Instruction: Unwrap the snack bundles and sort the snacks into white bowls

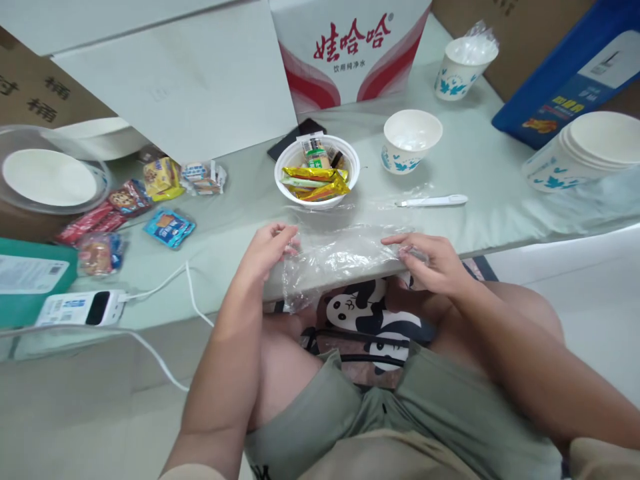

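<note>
A sheet of clear plastic film (pixel 340 257) is stretched between my hands at the table's front edge, with part of it hanging over. My left hand (pixel 273 250) pinches its left side between thumb and fingers. At the right side, my right hand (pixel 427 260) grips the film, with the index finger pointing inward. Just beyond the film stands a white bowl (pixel 355 167) filled with wrapped snacks (pixel 317 183). A white utility knife (pixel 440 200) lies on the table past my right hand.
Paper cups (pixel 404 160) stand to the right, including a stack (pixel 560 163) and one holding crumpled plastic (pixel 457 80). Snack packets (pixel 170 228) lie on the left, near a white power bank (pixel 85 310) with cables. Cardboard boxes (pixel 345 53) line the back.
</note>
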`<state>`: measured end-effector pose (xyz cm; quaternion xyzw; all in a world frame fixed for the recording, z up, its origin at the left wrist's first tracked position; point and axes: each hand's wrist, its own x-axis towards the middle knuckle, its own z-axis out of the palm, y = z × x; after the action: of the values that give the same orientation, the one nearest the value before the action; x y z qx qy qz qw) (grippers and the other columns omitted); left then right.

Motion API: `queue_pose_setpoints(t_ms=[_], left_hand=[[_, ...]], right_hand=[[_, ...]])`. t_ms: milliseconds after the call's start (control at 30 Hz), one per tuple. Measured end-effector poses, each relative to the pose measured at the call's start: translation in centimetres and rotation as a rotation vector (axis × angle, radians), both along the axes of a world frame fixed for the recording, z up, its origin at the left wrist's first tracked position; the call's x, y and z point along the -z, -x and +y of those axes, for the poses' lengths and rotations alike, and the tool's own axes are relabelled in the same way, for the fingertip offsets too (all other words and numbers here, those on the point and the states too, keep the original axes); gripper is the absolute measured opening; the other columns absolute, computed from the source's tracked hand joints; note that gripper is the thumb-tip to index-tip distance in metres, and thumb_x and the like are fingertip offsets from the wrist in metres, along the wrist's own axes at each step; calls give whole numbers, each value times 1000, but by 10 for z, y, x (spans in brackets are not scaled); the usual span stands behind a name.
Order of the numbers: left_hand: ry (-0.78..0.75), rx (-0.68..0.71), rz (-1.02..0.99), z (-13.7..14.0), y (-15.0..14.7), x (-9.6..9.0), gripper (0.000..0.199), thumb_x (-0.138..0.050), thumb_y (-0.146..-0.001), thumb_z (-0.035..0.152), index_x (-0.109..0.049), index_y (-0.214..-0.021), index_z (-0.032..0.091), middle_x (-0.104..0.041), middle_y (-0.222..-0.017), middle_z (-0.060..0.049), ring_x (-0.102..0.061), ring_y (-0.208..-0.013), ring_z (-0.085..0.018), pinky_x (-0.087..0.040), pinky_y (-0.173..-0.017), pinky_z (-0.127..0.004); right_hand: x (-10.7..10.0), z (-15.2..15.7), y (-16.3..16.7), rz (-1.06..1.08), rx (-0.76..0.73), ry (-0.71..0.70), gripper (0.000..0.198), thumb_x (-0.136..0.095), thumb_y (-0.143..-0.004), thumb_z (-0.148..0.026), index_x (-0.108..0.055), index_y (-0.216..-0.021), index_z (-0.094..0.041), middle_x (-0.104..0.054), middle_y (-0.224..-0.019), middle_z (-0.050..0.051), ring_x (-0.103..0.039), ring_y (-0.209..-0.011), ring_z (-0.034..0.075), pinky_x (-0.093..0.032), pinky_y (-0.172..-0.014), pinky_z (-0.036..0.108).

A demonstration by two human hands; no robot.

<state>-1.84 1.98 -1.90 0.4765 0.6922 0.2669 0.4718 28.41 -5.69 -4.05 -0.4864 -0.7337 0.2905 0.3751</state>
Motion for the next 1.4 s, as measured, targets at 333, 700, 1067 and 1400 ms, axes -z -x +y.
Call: queue_pose_setpoints(t_ms=[333,700,1067,1400], left_hand=[[-451,844,28,-34,23,-19,82,-84,-59,68,-66,-126,24,-64,-140,-15,-54,-135,-36,-41,-117,-51],[-384,418,-99,-30,-21,-5,30,-56,-89,37,-73,-72,20,-79,-98,-9,-73,-91,-21,-57,-84,-33],[136,241,-18,-13,-21,6,28,-57,-73,30,-64,-50,17,-59,-50,-1,-46,-42,-8,-24,-41,-22],[163,265,-42,-15,-18,-4,28,-69,-71,36,-54,-90,21,-73,-67,1,-42,-41,-7,-35,-47,-21]], right_hand=[[-1,13,-10,413,471,445,36,-69,-79,-46,-51,-61,-21,-79,-109,10,-77,-90,27,-42,-42,23],[-4,16,-24,263,557,355,22,-71,-79,-40,-66,-91,-22,-71,-68,0,-66,-53,16,-49,-46,26],[3,35,-42,-51,759,293,17,-66,-84,-39,-67,-92,-24,-63,-58,-2,-55,-52,16,-48,-57,32],[3,65,-28,-4,594,202,29,-66,-82,-34,-68,-108,-23,-74,-90,3,-59,-62,16,-54,-69,36]])
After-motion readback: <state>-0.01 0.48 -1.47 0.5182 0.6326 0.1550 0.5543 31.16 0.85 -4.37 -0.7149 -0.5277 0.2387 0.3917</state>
